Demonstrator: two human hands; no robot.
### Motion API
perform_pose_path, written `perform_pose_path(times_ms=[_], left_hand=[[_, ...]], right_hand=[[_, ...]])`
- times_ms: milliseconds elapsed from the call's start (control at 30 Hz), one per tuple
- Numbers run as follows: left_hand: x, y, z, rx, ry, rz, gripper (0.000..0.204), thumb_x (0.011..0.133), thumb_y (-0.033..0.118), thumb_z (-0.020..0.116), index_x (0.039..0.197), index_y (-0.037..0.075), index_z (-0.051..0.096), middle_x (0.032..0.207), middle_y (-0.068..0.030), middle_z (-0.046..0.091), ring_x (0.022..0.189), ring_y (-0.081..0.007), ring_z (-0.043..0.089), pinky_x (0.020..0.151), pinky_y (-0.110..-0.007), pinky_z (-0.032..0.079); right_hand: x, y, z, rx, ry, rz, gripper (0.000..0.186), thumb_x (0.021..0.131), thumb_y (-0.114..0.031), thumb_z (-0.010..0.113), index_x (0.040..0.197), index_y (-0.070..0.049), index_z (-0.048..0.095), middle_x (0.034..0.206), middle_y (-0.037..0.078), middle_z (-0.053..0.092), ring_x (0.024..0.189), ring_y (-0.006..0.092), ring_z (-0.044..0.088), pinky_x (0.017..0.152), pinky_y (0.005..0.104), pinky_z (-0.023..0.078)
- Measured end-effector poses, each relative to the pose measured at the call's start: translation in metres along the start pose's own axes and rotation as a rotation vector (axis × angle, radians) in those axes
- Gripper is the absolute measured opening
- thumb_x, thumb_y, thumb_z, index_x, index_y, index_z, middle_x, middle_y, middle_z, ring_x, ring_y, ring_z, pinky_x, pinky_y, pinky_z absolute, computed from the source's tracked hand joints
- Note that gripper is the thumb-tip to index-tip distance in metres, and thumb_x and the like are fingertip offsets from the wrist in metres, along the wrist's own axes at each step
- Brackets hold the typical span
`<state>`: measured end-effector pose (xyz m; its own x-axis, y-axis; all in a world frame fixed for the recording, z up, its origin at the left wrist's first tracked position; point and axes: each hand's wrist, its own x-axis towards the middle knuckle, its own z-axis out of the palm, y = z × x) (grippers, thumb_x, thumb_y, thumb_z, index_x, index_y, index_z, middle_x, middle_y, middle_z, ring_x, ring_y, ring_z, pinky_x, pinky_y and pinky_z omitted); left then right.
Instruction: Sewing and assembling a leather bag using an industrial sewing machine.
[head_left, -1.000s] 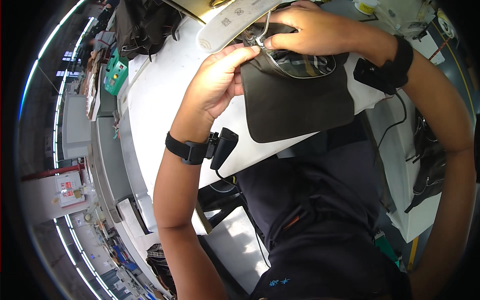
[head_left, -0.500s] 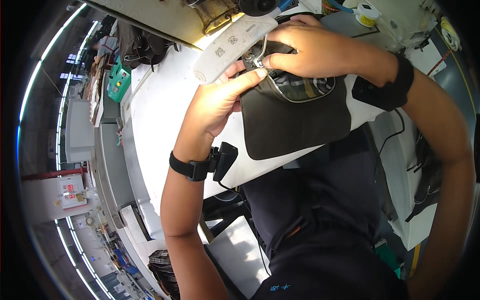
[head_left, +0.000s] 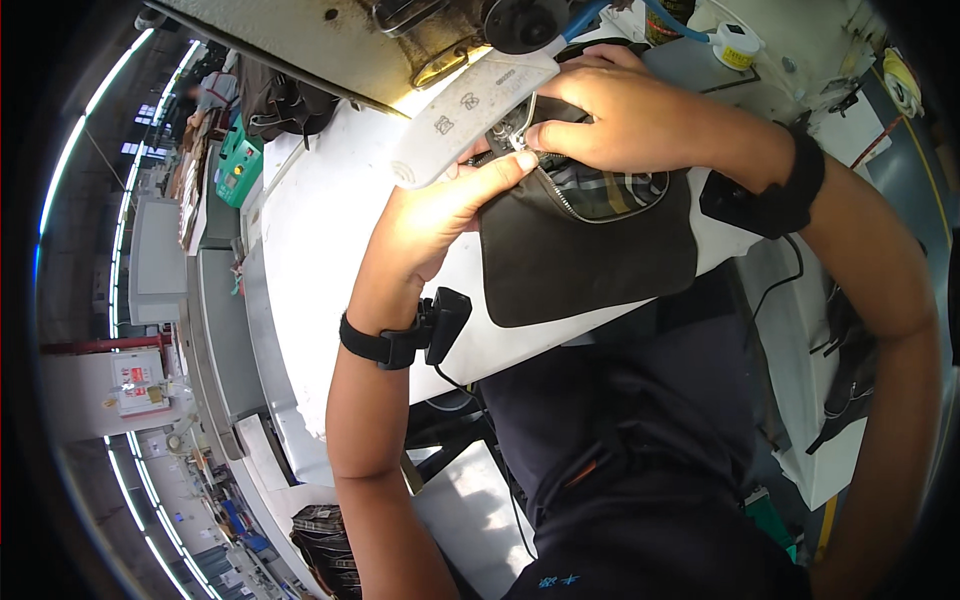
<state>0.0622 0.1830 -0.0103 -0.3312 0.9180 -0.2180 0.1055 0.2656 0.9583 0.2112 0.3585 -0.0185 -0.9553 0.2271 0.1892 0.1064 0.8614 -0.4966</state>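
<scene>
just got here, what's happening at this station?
A person seated at a white worktable holds a dark fabric piece with a zipper and plaid lining under the head of a sewing machine. The left hand pinches the fabric's upper left edge beside the white guard plate. The right hand presses on the zipper end by the needle area. Both wrists carry black bands. Whether stitching is running cannot be told.

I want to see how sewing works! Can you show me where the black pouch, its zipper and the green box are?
black pouch (head_left: 590, 265), head view, on its plain black front.
zipper (head_left: 570, 200), head view, on the metal teeth along the opening.
green box (head_left: 238, 172), head view, on its top face.
</scene>
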Motion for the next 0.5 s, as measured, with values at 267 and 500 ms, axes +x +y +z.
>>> perform_pose_path(times_ms=[267, 500], left_hand=[[0.0024, -0.0033, -0.0018, -0.004, -0.034, 0.03, 0.046, 0.095, 0.024, 0.078, 0.128, -0.005, 0.063, 0.099, -0.0009, 0.074, 0.079, -0.0031, 0.069, 0.07, -0.018, 0.055], [0.0076, 0.0014, -0.0085, 0.071, -0.074, -0.024, 0.042, 0.096, 0.025, 0.077, 0.126, -0.002, 0.066, 0.098, 0.0006, 0.074, 0.077, -0.0025, 0.068, 0.069, -0.018, 0.055]], right_hand=[[-0.0015, -0.0079, -0.0078, -0.021, -0.118, 0.103, 0.056, 0.1, -0.043, 0.057, 0.132, 0.002, 0.064, 0.137, 0.024, 0.063, 0.139, 0.035, 0.049, 0.125, 0.0455, 0.019], [-0.0001, -0.0079, -0.0046, -0.068, -0.083, 0.122, 0.056, 0.099, -0.044, 0.058, 0.129, 0.003, 0.066, 0.136, 0.024, 0.064, 0.137, 0.0383, 0.049, 0.124, 0.0452, 0.021]])
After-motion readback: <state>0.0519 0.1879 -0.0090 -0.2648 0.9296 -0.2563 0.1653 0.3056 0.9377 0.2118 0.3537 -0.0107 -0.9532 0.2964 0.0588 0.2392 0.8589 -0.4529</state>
